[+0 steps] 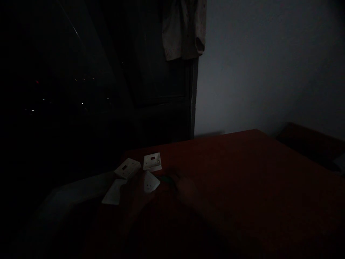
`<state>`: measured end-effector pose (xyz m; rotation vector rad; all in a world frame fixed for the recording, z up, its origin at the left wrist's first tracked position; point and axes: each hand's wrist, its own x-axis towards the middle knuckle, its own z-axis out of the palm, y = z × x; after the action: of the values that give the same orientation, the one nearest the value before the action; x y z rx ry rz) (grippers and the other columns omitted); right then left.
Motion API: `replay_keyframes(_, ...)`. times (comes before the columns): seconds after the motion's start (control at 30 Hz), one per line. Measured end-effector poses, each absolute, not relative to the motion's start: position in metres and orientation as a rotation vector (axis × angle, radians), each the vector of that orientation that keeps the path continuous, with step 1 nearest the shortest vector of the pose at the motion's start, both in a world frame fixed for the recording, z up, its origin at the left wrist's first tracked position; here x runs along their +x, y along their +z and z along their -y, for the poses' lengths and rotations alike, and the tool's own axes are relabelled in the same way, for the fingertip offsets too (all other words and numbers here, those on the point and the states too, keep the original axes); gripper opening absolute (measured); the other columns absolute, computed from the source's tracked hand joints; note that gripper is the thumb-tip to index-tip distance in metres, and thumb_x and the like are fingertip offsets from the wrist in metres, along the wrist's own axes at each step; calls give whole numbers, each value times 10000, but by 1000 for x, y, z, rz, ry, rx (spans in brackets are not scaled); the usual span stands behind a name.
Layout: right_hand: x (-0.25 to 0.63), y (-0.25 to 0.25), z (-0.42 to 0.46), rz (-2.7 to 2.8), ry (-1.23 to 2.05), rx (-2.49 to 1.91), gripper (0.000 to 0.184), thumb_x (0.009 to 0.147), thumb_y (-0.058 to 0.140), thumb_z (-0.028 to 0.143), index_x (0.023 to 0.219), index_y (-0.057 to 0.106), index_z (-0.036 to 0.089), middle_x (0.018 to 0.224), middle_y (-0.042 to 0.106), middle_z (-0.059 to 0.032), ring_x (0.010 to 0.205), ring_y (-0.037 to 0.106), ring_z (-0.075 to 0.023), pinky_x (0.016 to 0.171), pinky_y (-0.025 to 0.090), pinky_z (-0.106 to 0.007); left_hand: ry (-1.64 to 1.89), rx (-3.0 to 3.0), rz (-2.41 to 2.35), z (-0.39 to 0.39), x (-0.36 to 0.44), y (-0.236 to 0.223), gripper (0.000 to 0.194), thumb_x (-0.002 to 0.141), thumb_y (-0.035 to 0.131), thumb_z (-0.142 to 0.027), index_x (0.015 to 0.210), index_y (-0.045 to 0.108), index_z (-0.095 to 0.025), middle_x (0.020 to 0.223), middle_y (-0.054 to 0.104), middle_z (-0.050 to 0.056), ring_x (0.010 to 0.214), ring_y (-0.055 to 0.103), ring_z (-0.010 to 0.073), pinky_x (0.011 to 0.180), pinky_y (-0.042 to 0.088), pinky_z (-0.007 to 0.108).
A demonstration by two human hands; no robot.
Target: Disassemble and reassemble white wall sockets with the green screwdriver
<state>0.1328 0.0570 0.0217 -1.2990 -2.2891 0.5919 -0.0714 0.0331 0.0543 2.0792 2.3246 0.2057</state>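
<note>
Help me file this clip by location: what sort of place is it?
Probably a dimly lit room, perhaps in a home, at night: a reddish-brown table, what looks like a hanging garment, and small lights showing in what seems a dark window.

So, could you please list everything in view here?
Table: one, reddish-brown, lower centre to right
Boxes: two, off-white, table's far left corner
Socket plate: one, white, before the boxes
Other plate: one, white, left of socket plate
Green item: one, green, right of socket plate
Garment: one, pale brown, hanging top centre
Window: one, dark, left
Lights: several, white and red, beyond window
Wall: one, grey, right
Ledge: one, greyish, lower left
Left hand: one, dim, at socket plate
Right hand: one, dim, at green item
</note>
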Motion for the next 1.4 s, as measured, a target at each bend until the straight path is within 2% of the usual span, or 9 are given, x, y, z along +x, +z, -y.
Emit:
replay_keyframes(0.1, 147, 23, -49, 2216, 670, -1324, 505, 842, 497, 193, 1346, 494, 208, 1429, 454, -119, 1226, 500, -276, 1008, 395, -394, 253, 2122, -2327, -33, -73, 52, 734, 700, 699, -375, 1341, 377, -219, 1400, 469, 144, 1264, 437, 341, 962, 371, 464)
replay_keyframes(0.33, 194, 24, -33, 1907, 903, -1373, 414, 865, 462, 262, 1249, 601, 199, 1266, 627, -85, 1132, 591, -238, 983, 418, -351, 428, 2322, -2053, -23, -42, 60, 745, 654, 707, -391, 1320, 427, -209, 1358, 494, 137, 1265, 428, 339, 1023, 338, 456)
replay_keyframes(0.57, 217, 11, -26, 1531, 1093, -1372, 478, 856, 484, 510, 1143, 656, 170, 1121, 699, -96, 1002, 644, -263, 867, 483, -356, 234, 2395, -1646, -14, 14, 59, 812, 636, 715, -423, 1371, 407, -271, 1331, 515, 97, 1214, 453, 343, 1003, 342, 478)
replay_keyframes(0.7, 217, 9, -23, 1369, 1175, -1374, 532, 851, 458, 576, 1082, 667, 145, 984, 724, -99, 882, 663, -250, 742, 502, -320, 237, 2409, -1639, -16, 19, 43, 819, 638, 722, -445, 1375, 407, -275, 1303, 527, 88, 1190, 457, 341, 1000, 346, 473)
replay_keyframes(0.83, 216, 9, -21, 1276, 1217, -1383, 522, 830, 476, 594, 974, 685, 139, 809, 714, -77, 725, 644, -217, 635, 480, -287, 273, 2373, -1584, -19, 11, 35, 885, 643, 735, -517, 1408, 348, -297, 1414, 442, 76, 1267, 407, 336, 1034, 338, 462)
replay_keyframes(1.03, 216, 3, -21, 1194, 1262, -1363, 492, 824, 486, 575, 1007, 666, 155, 894, 707, -78, 782, 637, -218, 650, 476, -277, 383, 2352, -1799, -62, -27, 43, 696, 782, 617, -500, 1371, 394, -204, 1471, 360, 132, 1356, 316, 326, 1075, 305, 460)
replay_keyframes(1.13, 215, 2, -20, 1172, 1265, -1364, 500, 825, 482, 568, 1046, 647, 151, 867, 694, -69, 739, 624, -205, 622, 467, -272, 375, 2369, -1902, -98, -53, 51, 691, 761, 651, -435, 1353, 414, -169, 1457, 359, 163, 1331, 338, 353, 1057, 318, 474)
replay_keyframes(1.3, 216, 6, -18, 1168, 1246, -1375, 466, 833, 488, 540, 1050, 636, 157, 877, 684, -63, 741, 613, -198, 616, 459, -266, 348, 2344, -1856, -128, -71, 64, 694, 658, 719, -269, 1302, 468, -211, 1339, 498, 107, 1251, 442, 328, 1005, 376, 418)
replay_keyframes(1.4, 217, 7, -17, 1180, 1238, -1376, 468, 834, 490, 553, 1060, 635, 169, 916, 692, -70, 774, 625, -211, 643, 472, -278, 373, 2298, -1855, -124, -63, 72, 643, 686, 688, -266, 1288, 479, -179, 1245, 567, 96, 1151, 522, 311, 942, 411, 397)
